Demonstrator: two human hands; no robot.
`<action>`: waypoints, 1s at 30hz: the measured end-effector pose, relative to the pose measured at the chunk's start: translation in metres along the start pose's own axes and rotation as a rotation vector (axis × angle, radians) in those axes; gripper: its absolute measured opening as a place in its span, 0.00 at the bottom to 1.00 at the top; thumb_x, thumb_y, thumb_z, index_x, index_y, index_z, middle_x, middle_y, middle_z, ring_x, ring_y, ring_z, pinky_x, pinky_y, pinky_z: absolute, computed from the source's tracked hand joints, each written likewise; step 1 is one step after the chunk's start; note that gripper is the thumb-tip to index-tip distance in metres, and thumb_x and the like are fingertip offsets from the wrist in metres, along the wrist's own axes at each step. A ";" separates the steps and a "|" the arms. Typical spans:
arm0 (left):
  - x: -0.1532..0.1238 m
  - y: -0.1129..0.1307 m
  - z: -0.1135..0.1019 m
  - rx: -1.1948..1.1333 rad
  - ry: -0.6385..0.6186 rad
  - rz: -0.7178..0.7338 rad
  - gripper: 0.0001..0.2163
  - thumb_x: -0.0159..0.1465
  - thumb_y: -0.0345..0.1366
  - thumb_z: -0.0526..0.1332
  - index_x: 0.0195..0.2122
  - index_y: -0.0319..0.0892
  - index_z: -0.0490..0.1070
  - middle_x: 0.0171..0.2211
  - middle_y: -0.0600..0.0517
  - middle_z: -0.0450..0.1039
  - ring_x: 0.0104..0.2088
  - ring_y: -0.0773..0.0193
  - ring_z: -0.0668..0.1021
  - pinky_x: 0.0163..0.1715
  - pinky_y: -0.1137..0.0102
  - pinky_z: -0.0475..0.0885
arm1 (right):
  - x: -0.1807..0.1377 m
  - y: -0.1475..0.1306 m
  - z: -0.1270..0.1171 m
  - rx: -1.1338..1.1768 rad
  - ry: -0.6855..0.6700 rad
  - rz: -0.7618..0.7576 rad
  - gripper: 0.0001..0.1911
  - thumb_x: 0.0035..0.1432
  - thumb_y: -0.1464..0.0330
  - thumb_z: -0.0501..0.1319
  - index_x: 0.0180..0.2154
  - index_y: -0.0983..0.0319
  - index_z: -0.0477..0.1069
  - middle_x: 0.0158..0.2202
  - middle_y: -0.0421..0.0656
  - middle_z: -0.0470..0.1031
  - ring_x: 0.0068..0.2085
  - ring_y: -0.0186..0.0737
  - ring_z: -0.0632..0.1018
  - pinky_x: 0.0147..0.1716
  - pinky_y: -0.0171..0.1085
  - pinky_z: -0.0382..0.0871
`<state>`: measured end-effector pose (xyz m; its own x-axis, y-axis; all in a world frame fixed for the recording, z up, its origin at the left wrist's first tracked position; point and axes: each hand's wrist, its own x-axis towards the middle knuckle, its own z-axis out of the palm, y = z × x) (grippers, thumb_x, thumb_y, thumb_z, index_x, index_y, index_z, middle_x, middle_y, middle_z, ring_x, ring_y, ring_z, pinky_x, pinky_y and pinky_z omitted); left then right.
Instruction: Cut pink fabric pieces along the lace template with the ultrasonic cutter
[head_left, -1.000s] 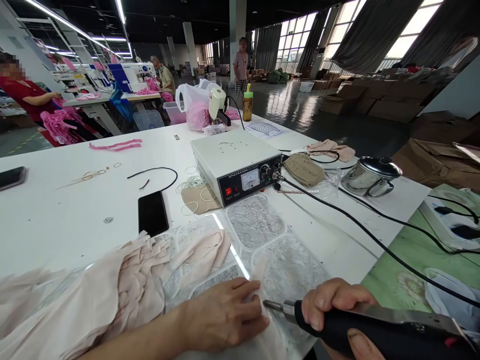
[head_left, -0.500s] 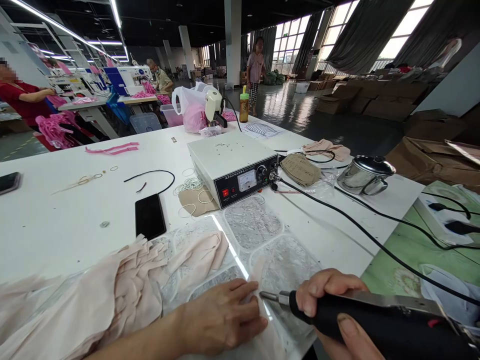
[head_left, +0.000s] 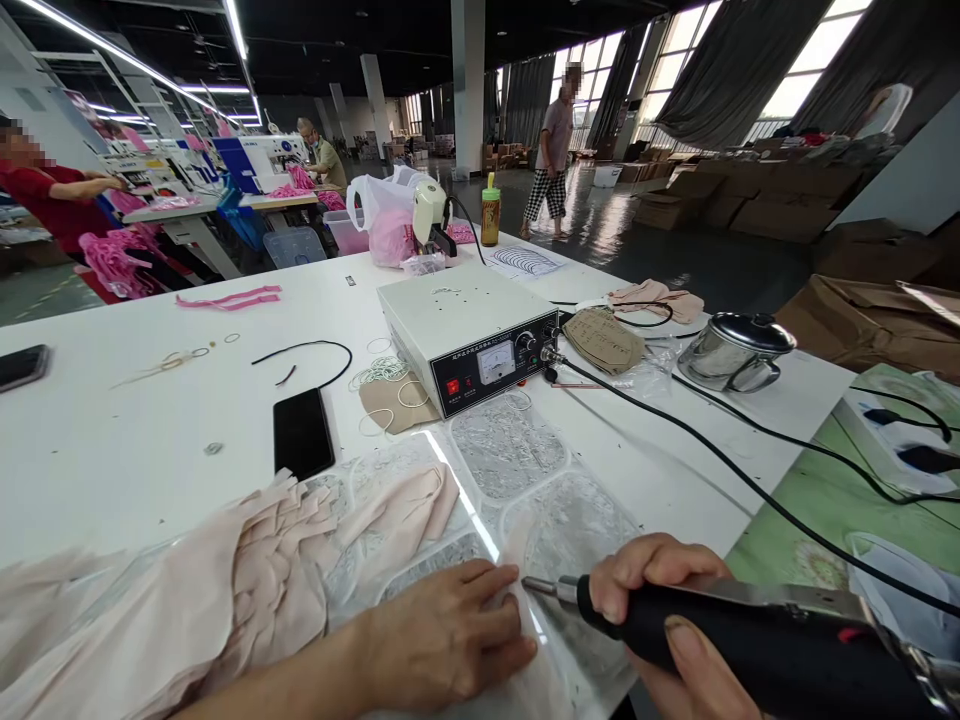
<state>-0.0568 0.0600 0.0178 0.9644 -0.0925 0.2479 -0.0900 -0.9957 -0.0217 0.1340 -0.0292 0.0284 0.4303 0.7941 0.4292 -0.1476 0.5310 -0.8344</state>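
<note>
My left hand lies flat, fingers together, pressing a pale piece of fabric onto a scratched glass plate at the table's near edge. My right hand is wrapped round a black handheld tool, whose metal tip sits just beside my left fingertips. A black cable runs from the tool to a white control box with a dial and a red switch. A stack of pale pink fabric pieces lies to the left of my left hand.
A black phone lies left of the box, another phone at the far left edge. A steel pot with lid, tan fabric, a bottle and a plastic bag stand further back. People work at sewing tables behind.
My hands and the tool have hardly moved; the tool tip sits slightly closer to my left fingers. A person in the background has walked to the right.
</note>
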 end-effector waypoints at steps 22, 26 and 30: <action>-0.009 0.004 -0.002 -0.133 -0.029 -0.080 0.11 0.69 0.30 0.53 0.52 0.39 0.67 0.48 0.45 0.72 0.57 0.52 0.70 0.57 0.60 0.64 | 0.002 0.011 -0.011 0.142 0.217 0.026 0.07 0.54 0.65 0.60 0.36 0.59 0.68 0.30 0.38 0.67 0.24 0.33 0.72 0.24 0.39 0.70; -0.022 0.017 -0.012 -0.161 0.034 -0.271 0.16 0.69 0.28 0.50 0.57 0.38 0.63 0.55 0.42 0.68 0.57 0.52 0.70 0.55 0.59 0.67 | 0.003 0.007 -0.023 0.203 0.509 0.060 0.08 0.44 0.67 0.60 0.30 0.58 0.66 0.28 0.37 0.64 0.23 0.34 0.67 0.22 0.39 0.66; -0.034 0.041 -0.014 -0.193 0.120 -0.560 0.13 0.71 0.28 0.48 0.54 0.41 0.65 0.45 0.44 0.73 0.45 0.59 0.76 0.45 0.65 0.74 | 0.005 0.003 -0.032 0.300 0.656 0.118 0.09 0.42 0.72 0.57 0.29 0.56 0.65 0.31 0.37 0.64 0.27 0.36 0.67 0.23 0.39 0.64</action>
<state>-0.0971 0.0227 0.0221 0.8445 0.4574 0.2786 0.3686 -0.8738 0.3172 0.1638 -0.0333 0.0172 0.8278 0.5602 -0.0317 -0.4231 0.5861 -0.6910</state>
